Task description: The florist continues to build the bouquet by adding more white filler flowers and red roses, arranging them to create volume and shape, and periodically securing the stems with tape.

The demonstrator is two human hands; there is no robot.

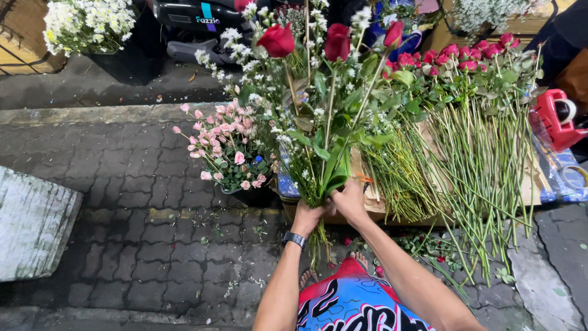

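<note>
left hand [306,216], right hand [348,199], upright bouquet [318,110], blooms up

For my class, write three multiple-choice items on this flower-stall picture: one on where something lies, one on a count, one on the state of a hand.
1. Where is the bucket of small pink roses relative to the bouquet being held?
A. to its left in the picture
B. to its right in the picture
C. on top of the table

2. How many red roses stand up in the held bouquet?
A. one
B. three
C. six

3. What is the left hand doing?
A. lying open on the pavement
B. gripping the bouquet stems
C. holding the red tape dispenser

Answers:
1 A, the pink roses sit on the pavement left of the bouquet.
2 B, three red heads rise above the white filler flowers.
3 B, its fingers are closed around the stems, with the right hand touching them beside it.
</note>
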